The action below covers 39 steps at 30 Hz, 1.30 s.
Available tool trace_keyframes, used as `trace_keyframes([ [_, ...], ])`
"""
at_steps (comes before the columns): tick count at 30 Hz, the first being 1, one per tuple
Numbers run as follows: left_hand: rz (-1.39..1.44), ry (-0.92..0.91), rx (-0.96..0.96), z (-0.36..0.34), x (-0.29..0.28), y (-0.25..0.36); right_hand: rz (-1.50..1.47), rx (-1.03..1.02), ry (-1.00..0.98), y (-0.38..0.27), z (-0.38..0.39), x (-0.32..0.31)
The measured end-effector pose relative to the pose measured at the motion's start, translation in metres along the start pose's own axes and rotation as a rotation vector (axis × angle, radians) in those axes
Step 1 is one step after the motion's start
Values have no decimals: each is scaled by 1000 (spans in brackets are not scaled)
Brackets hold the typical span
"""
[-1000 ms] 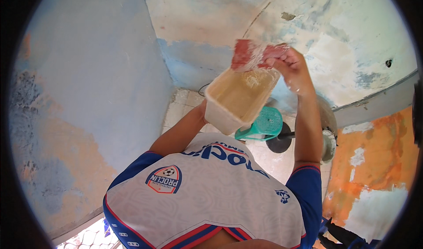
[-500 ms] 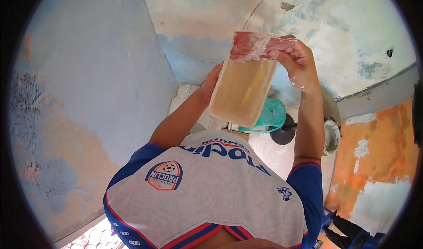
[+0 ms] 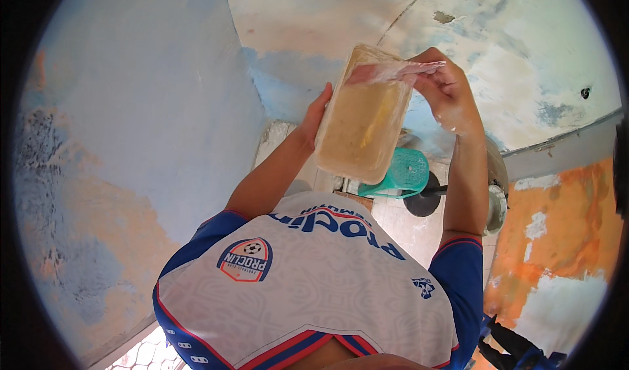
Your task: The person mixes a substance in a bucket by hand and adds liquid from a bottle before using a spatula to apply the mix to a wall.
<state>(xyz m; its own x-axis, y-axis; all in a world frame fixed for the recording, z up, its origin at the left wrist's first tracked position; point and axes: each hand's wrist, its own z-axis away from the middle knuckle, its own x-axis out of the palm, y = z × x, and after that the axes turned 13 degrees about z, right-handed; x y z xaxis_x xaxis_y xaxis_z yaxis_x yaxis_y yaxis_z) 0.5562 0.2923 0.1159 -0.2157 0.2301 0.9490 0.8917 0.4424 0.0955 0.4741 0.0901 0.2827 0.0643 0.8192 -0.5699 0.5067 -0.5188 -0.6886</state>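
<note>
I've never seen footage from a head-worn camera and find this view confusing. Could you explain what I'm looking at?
There is no robot here, only a person's two bare hands. A wide fisheye camera on their head, the left of a pair, looks down, so straight edges bend and the white-and-blue shirt fills the lower part. The left hand holds a pale rectangular tub at its left side. The right hand grips a red scraper, streaked whitish, across the tub's far end. Below, on the tiled floor, are a green plastic object and a dark round one. Patchy walls surround the scene.
</note>
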Motion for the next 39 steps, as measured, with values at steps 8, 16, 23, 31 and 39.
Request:
trace_keyframes([
  [8,30,-35,13,8,14,37,2,10,-10,-4,-49,22],
  [16,22,-36,6,16,12,92,120,24,-82,-8,-106,50],
  [23,42,-42,-35,16,2,123,-23,30,17,1,-128,72],
  [31,42,-47,-79,9,-2,153,17,164,17,-2,-156,73],
  [39,45,-60,-96,1,-8,170,71,93,12,-3,-174,83],
])
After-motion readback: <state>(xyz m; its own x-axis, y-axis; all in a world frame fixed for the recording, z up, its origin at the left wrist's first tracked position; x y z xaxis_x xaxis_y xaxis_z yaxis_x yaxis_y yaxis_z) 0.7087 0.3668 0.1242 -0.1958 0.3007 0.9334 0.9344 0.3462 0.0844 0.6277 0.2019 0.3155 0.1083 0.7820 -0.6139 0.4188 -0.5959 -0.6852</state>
